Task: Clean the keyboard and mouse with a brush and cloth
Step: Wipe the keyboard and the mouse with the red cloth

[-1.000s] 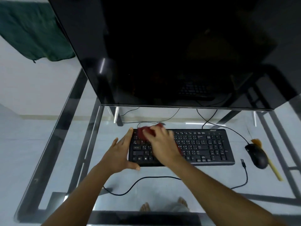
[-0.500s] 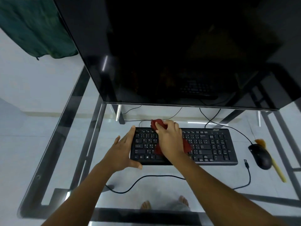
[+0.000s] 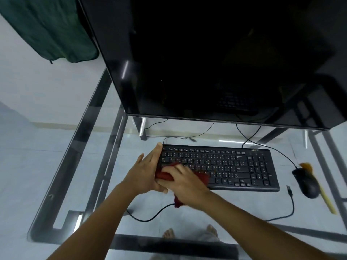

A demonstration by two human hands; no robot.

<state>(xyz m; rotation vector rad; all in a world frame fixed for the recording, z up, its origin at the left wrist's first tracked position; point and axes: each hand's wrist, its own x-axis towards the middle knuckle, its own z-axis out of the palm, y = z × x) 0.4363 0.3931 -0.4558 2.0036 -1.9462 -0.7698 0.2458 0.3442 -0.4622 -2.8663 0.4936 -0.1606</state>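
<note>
A black keyboard (image 3: 234, 166) lies on the glass desk (image 3: 225, 212). My right hand (image 3: 185, 182) presses a dark red cloth (image 3: 202, 178) onto the keyboard's near left corner, and a cloth end hangs below my wrist. My left hand (image 3: 144, 173) grips the keyboard's left edge, fingers flat along its side and thumb at the front corner. A black mouse (image 3: 308, 183) sits to the right of the keyboard. Behind the mouse lies a brush (image 3: 323, 194) with brown bristles and a pale yellow handle.
A large black monitor (image 3: 206, 62) stands over the back of the desk. Black cables (image 3: 150, 218) loop along the glass in front of the keyboard, ending in a loose USB plug (image 3: 289, 190). A green cloth (image 3: 47, 29) hangs at the upper left. Bare feet show under the glass.
My right hand has dragged the red cloth from the keyboard's top row down to its near left corner. My left hand has stayed on the left edge.
</note>
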